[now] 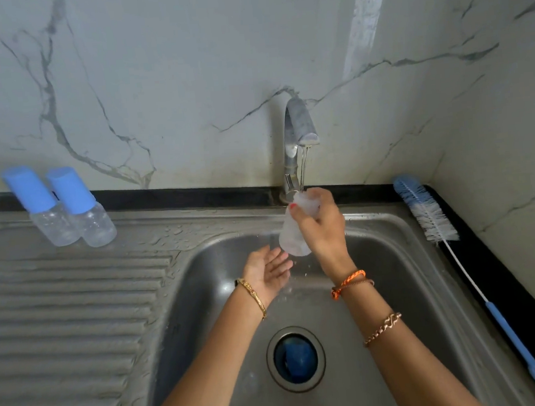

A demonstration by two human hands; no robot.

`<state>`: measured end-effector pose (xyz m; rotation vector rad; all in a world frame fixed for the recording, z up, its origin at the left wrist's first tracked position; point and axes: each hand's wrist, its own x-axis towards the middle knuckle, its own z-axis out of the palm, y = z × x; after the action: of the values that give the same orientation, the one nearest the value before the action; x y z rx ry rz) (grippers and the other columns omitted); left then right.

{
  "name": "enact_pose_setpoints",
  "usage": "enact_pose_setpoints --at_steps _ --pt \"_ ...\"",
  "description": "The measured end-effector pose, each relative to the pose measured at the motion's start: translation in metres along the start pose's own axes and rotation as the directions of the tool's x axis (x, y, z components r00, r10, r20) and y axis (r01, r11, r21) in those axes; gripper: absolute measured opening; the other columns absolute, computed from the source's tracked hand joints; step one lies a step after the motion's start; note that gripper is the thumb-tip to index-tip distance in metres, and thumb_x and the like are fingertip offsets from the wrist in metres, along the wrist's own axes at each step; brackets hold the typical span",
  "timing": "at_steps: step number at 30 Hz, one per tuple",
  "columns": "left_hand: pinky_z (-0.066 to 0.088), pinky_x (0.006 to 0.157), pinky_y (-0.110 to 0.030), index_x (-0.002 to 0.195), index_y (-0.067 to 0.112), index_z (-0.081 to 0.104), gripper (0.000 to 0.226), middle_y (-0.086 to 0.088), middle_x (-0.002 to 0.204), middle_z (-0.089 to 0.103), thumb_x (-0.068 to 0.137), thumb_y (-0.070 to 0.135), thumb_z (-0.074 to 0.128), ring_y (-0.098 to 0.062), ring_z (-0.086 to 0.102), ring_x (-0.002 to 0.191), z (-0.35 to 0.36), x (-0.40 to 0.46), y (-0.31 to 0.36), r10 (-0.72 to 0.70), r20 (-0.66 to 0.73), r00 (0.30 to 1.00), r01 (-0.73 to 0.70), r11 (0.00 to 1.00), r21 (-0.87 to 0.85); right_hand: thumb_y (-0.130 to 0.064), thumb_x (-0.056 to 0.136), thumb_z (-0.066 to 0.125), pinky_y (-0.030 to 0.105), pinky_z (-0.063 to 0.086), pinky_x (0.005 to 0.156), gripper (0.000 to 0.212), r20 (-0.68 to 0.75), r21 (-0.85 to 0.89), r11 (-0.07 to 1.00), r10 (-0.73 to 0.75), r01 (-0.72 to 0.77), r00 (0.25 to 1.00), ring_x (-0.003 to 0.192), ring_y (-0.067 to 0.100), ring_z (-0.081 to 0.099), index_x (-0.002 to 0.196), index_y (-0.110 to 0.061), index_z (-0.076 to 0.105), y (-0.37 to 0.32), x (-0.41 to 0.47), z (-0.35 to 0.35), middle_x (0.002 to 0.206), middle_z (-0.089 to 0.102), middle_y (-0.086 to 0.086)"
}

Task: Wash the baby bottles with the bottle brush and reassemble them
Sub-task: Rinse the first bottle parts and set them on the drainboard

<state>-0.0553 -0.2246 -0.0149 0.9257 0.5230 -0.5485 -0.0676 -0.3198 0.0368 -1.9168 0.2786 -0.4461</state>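
The right hand [321, 227] gripped a clear bottle [291, 233] under the tap [299, 130], over the sink [392, 257]. The left hand [270, 271] lay open, palm up, just below it. The bottle brush [434, 221] rested on the surface at right.

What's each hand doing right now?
Left hand: open, palm up, holding nothing.
Right hand: gripping the uncapped baby bottle under the faucet.

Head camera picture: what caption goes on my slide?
Right hand rinses a baby bottle under the tap.
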Motion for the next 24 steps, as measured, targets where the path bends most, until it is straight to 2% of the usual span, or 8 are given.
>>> enact_pose_setpoints --at_steps 2,4,9,14,17,19,22,24 --pt "0.038 0.095 -0.035 0.111 -0.004 0.056 0.036 -0.017 0.122 0.054 0.100 0.024 0.035 -0.031 0.050 0.119 -0.004 0.000 -0.003 -0.015 -0.012 1.000 0.014 1.000 -0.028 -0.022 0.087 0.062 0.036 0.049 0.086 0.041 0.099 -0.068 0.998 -0.002 0.009 0.995 0.101 0.021 0.051 0.123 -0.012 0.046 -0.002 0.001 -0.003 0.111 0.052 0.005" --pt "0.034 0.102 -0.036 0.123 -0.005 0.050 0.043 -0.019 0.131 0.051 0.101 0.027 0.032 -0.030 0.044 0.127 -0.005 -0.001 -0.006 -0.024 -0.002 1.000 0.024 0.998 -0.065 -0.025 0.085 0.064 0.035 0.047 0.086 0.043 0.230 -0.235 0.971 0.010 0.045 0.973 0.103 0.023 0.051 0.123 -0.012 0.049 -0.003 -0.001 -0.004 0.117 0.053 0.008" --pt "0.029 0.108 -0.037 0.127 -0.006 0.047 0.049 -0.021 0.136 0.047 0.101 0.030 0.027 -0.032 0.041 0.130 0.003 -0.003 -0.005 -0.026 0.023 0.999 0.028 0.997 -0.075 -0.026 0.086 0.062 0.035 0.046 0.085 0.042 0.184 -0.401 0.900 -0.102 0.170 0.978 0.108 0.029 0.054 0.122 -0.008 0.049 -0.012 0.000 -0.009 0.117 0.058 0.012" --pt "0.032 0.104 -0.036 0.127 -0.005 0.047 0.049 -0.020 0.134 0.049 0.101 0.032 0.030 -0.032 0.044 0.128 0.006 -0.006 0.002 0.002 0.069 0.998 0.003 0.998 -0.070 -0.025 0.084 0.065 0.032 0.047 0.081 0.041 -0.010 -0.218 0.953 -0.215 0.208 0.976 0.099 0.022 0.054 0.118 -0.009 0.051 -0.022 0.000 -0.019 0.108 0.059 0.006" --pt "0.038 0.098 -0.036 0.120 -0.002 0.053 0.045 -0.017 0.122 0.056 0.097 0.034 0.040 -0.028 0.054 0.110 0.003 -0.009 0.003 0.052 0.106 0.993 -0.045 0.997 -0.069 -0.025 0.082 0.067 0.031 0.046 0.080 0.042 0.103 -0.271 0.947 -0.149 0.171 0.984 0.101 0.024 0.055 0.118 -0.008 0.052 -0.013 -0.001 -0.021 0.109 0.058 0.007" --pt "0.043 0.088 -0.034 0.109 0.002 0.058 0.039 -0.014 0.108 0.060 0.094 0.035 0.046 -0.024 0.058 0.095 0.000 -0.008 0.000 0.071 0.125 0.990 -0.066 0.997 -0.043 -0.024 0.083 0.067 0.028 0.045 0.078 0.042 0.041 -0.280 0.952 -0.120 0.127 0.992 0.103 0.023 0.054 0.119 -0.008 0.052 -0.004 -0.002 -0.020 0.113 0.058 0.008" --pt "0.048 0.075 -0.030 0.101 0.008 0.059 0.032 -0.010 0.094 0.062 0.091 0.037 0.049 -0.020 0.059 0.085 0.002 -0.010 -0.003 0.096 0.194 0.976 -0.084 0.994 -0.066 -0.022 0.083 0.066 0.029 0.050 0.081 0.039 0.062 -0.039 0.993 -0.108 0.110 0.992 0.101 0.018 0.055 0.118 -0.009 0.054 0.000 -0.003 -0.014 0.109 0.059 0.003" --pt "0.050 0.070 -0.027 0.104 0.011 0.057 0.028 -0.008 0.091 0.062 0.092 0.034 0.049 -0.018 0.059 0.080 0.007 -0.016 -0.006 0.137 0.257 0.957 -0.120 0.989 -0.083 -0.023 0.086 0.063 0.028 0.051 0.079 0.036 0.063 0.142 0.989 0.032 -0.040 0.998 0.101 0.019 0.056 0.118 -0.010 0.054 0.008 -0.005 -0.009 0.109 0.059 0.004"
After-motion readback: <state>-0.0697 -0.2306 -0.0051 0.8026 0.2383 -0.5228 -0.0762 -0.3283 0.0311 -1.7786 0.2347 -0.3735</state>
